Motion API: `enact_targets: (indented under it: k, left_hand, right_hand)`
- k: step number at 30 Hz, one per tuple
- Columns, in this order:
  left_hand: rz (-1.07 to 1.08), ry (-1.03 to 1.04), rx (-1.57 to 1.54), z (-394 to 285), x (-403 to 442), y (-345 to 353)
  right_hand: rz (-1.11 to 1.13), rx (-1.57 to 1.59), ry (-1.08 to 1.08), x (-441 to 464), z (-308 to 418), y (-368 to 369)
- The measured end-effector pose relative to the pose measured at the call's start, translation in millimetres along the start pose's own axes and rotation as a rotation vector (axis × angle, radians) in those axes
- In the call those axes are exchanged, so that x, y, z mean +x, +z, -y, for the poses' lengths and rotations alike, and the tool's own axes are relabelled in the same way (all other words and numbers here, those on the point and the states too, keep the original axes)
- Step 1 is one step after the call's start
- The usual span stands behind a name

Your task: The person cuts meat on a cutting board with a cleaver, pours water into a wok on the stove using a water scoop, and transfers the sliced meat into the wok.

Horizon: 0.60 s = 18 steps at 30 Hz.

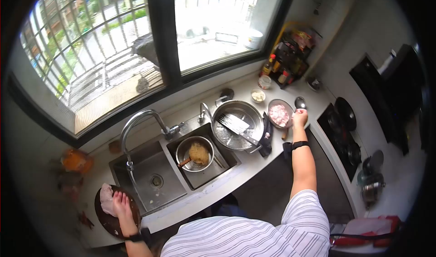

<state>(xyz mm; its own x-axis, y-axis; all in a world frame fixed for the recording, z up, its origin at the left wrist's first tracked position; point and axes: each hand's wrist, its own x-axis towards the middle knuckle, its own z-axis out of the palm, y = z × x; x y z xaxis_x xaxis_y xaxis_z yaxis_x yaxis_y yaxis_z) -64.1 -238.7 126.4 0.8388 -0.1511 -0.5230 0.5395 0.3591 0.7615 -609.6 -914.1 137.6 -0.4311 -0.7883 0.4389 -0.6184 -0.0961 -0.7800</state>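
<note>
My left hand (121,204) rests with its fingers stretched over a pale piece of raw meat (106,198), which lies on a round dark cutting board (103,219) at the left end of the counter. Far to the right, my right hand (299,116) is closed at the right rim of a grey bowl (271,117) of chopped pink meat (279,114). A shiny round spoon or ladle head (300,103) shows just beyond this hand. Whether the fingers grip the bowl's rim or the spoon's handle is hidden.
Between my hands is a double sink (171,201) with a curved faucet (144,114). A pot (180,148) stands in its right basin. A wide metal pan (221,137) carries a cleaver (243,133). Behind are a small bowl (258,96) and bottles (268,64); the stove (338,136) is right.
</note>
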Motion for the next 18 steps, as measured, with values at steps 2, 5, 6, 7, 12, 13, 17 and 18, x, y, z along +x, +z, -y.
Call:
enact_targets:
  k: [2, 5, 6, 7, 12, 13, 17, 18]
  left_hand:
    - [0.052, -0.048, -0.099, 23.3, 70.1, 7.3]
    - [-0.027, -0.152, -0.171, 58.8, 114.5, 38.5]
    - [-0.054, -0.137, -0.217, 71.0, 123.9, 45.9]
    - [-0.076, -0.122, -0.258, 81.3, 133.1, 52.7]
    - [-0.157, -0.009, -0.428, 94.6, 132.8, 94.1]
    - [-0.155, 0.013, -0.44, 90.4, 126.5, 99.4]
    - [-0.112, -0.051, -0.375, 90.1, 120.5, 101.2]
    - [-0.185, -0.115, -0.3, 87.2, 112.8, 110.2]
  right_hand:
    - [0.026, -0.085, -0.02, 13.5, 9.3, 13.3]
    - [0.261, -0.248, -0.081, 30.7, 2.4, 39.6]
    - [0.384, -0.386, -0.067, 30.2, 2.8, 44.6]
    - [0.456, -0.507, -0.008, 29.7, 2.1, 51.6]
    - [0.542, 0.113, -0.25, -59.8, 95.9, 57.5]
    - [0.626, 0.338, -0.408, -98.2, 119.3, 52.9]
    - [1.271, 0.495, -0.277, -236.9, 190.4, 19.4]
    - [1.389, 0.388, -0.306, -250.8, 218.6, 7.3]
